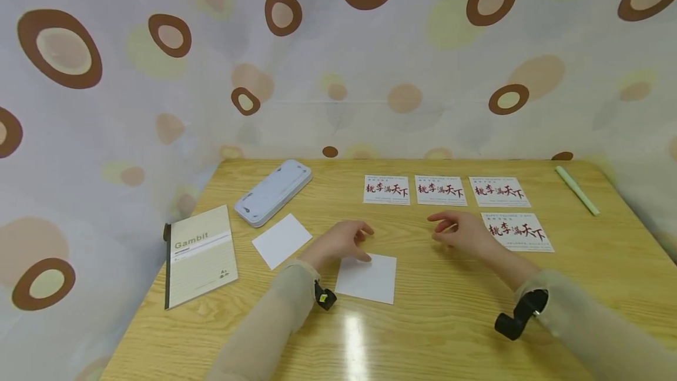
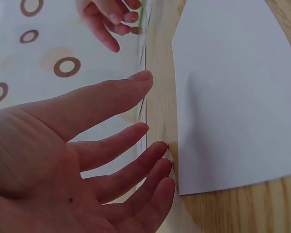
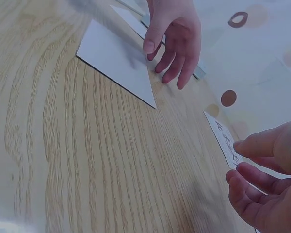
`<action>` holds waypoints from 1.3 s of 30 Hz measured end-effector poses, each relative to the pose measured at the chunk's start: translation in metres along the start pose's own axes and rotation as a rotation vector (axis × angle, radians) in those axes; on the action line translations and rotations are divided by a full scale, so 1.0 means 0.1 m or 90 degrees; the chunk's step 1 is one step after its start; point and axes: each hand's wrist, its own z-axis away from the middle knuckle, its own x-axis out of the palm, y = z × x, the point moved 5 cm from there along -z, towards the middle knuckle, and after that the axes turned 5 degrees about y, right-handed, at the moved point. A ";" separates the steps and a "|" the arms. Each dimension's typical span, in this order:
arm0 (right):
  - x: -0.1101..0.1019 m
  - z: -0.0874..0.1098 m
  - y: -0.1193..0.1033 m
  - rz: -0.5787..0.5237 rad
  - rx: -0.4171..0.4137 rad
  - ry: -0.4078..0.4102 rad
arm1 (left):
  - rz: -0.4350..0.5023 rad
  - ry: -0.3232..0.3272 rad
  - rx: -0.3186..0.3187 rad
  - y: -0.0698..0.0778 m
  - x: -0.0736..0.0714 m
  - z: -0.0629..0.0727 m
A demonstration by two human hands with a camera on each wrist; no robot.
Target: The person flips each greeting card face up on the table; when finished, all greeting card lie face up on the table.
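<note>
My left hand (image 1: 341,243) hovers at the far edge of a blank white card (image 1: 367,280), its fingers relaxed and nothing in them. That card fills the right side of the left wrist view. My right hand (image 1: 462,233) is over the table to the left of the nearest printed card (image 1: 519,232), with its fingers loosely bent and holding nothing. Three more cards with red characters lie in a row behind: a left one (image 1: 386,190), a middle one (image 1: 441,191) and a right one (image 1: 499,192). Another blank white card (image 1: 282,241) lies left of my left hand.
A notebook (image 1: 201,257) marked Gambit lies at the table's left edge. Behind the left blank card is a pale pencil case (image 1: 273,193). A light green stick-like object (image 1: 577,190) lies at the far right. A patterned curtain (image 1: 423,63) hangs behind the table.
</note>
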 end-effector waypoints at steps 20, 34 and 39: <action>0.37 -0.08 -0.13 0.010 -0.023 -0.036 | -0.074 0.014 0.056 -0.10 0.00 0.09; 0.61 -0.12 -0.23 -0.008 -0.025 -0.070 | -0.037 0.033 0.053 -0.22 -0.02 0.13; 0.65 -0.12 -0.26 0.014 -0.029 -0.087 | -0.042 0.041 0.048 -0.23 -0.02 0.12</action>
